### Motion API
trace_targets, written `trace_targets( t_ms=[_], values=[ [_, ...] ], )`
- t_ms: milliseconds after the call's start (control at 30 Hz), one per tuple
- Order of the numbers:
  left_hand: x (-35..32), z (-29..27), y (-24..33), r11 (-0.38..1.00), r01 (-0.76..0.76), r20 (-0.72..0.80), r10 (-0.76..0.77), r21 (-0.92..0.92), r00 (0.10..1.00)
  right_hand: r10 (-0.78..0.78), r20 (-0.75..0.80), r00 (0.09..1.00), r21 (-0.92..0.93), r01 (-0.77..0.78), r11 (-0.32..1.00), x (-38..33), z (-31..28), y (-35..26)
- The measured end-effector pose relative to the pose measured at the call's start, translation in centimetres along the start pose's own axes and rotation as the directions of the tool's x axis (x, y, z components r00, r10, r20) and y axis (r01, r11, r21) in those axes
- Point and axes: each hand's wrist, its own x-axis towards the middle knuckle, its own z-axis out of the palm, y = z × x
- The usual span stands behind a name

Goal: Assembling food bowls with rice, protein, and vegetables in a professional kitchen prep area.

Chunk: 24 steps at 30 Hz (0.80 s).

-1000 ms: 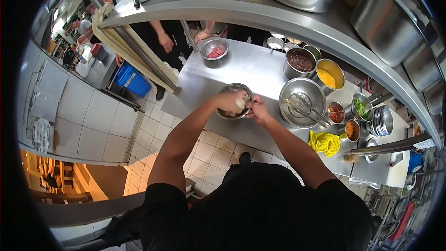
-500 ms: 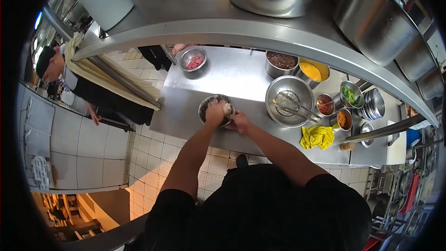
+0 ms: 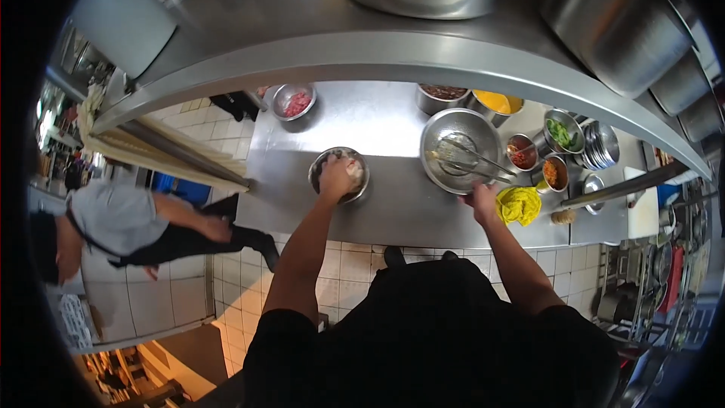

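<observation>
My left hand [image 3: 332,179] reaches down into a small metal bowl [image 3: 365,184], its fingers curled at pale, pinkish food [image 3: 353,169]. What exactly lies under those fingers is hidden. Off to the right, my right hand [image 3: 482,200] is closed at the near rim of a large metal mixing bowl [image 3: 432,168]. Metal tongs [image 3: 476,153] rest inside that bowl, their handle ends at its right rim near my right hand. Immediately right of this hand lies a crumpled yellow cloth [image 3: 519,205].
Behind stand a bowl of raw meat [image 3: 294,103], a pot of dark food [image 3: 442,95] and a yellow-filled container [image 3: 497,103]. Small containers of red bits [image 3: 521,153], orange bits [image 3: 553,174] and greens [image 3: 561,134] sit right. A shelf [image 3: 377,49] overhangs; people [image 3: 124,219] pass left.
My right hand has left the small bowl and moved right to the large bowl's rim. My left hand stays in the small bowl. At left, a person in grey has come into view.
</observation>
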Motion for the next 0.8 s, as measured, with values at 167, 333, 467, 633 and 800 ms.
trace_targets(
  t_ms=[167, 333, 467, 633, 800],
  values=[
    [1.9, -1.4, -1.7, 0.996, -0.077, 0.066, 0.075, 0.042, 0.995, 0.003, 0.049, 0.999, 0.042, -0.005, 0.999, 0.9, 4.7, 1.0],
    [1.6, -1.7, -2.7, 0.999, -0.021, -0.159, 0.017, -0.025, 0.987, 0.032, 0.084, 0.996, 0.117, -0.041, 0.992, -0.8, 6.9, -0.1],
    [0.5, 0.4, -1.6, 0.997, 0.065, -0.161, -0.056, 0.049, 0.985, 0.006, -0.086, 0.996, 0.077, 0.0, 0.997, -1.9, 5.8, -1.4],
    [2.0, 1.5, -1.0, 0.997, 0.078, 0.087, -0.08, 0.026, 0.993, -0.078, 0.065, 0.995, -0.192, 0.089, 0.977, 0.3, 4.6, -3.5],
    [1.9, 0.9, -1.6, 0.978, -0.174, -0.204, 0.194, 0.11, 0.96, -0.022, 0.077, 0.997, -0.068, 0.028, 0.997, 0.6, 2.0, -4.7]
  ],
)
